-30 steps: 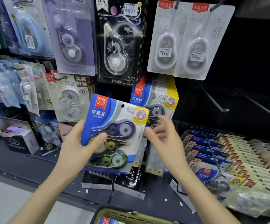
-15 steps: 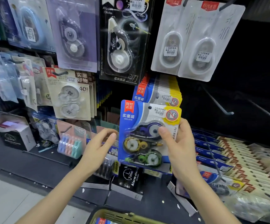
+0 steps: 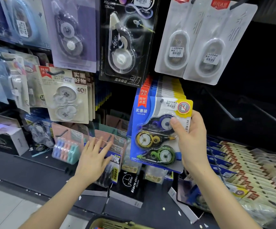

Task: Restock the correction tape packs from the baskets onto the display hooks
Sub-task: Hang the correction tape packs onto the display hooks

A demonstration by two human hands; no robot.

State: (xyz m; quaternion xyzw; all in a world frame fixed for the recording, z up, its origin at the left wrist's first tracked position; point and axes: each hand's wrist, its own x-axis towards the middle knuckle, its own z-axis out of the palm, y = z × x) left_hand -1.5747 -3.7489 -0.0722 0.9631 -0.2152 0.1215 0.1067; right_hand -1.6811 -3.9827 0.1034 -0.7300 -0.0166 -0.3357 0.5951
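**Q:** Hanging seems to be the step in hand; why is the blue-and-yellow blister card holding three correction tape dispensers [image 3: 158,129] held flat against the display?

**A:** Its face matches the stack of identical blue-and-yellow packs [image 3: 163,90] just behind and above it. The dark punch hole near the top of the card sits level with where that stack's hook would emerge, though the hook itself is hidden. Holding the card upright and square to the stack is probably meant to let the hole meet the hook tip.

**Q:** How does the right hand [image 3: 191,142] grip it?

**A:** It clamps the card's right edge. The thumb [image 3: 175,124] presses on the front over the purple dispenser's bubble; the fingers wrap behind the card and are mostly out of sight. The forearm rises from lower right, wrist slightly bent back.

**Q:** And the left hand [image 3: 92,157]?

**A:** It holds nothing. The palm faces down and forward, fingers [image 3: 97,144] extended and loosely spread, over the low packs with blue headers [image 3: 115,156]; whether it touches them cannot be told.

**Q:** Where is the remaining stock?

**A:** Only the olive-green plastic basket's rim [image 3: 117,223] shows at the bottom edge, with a scrap of blue and red inside. Two bare metal display hooks [image 3: 230,111] jut out to the right, well apart from the held card.
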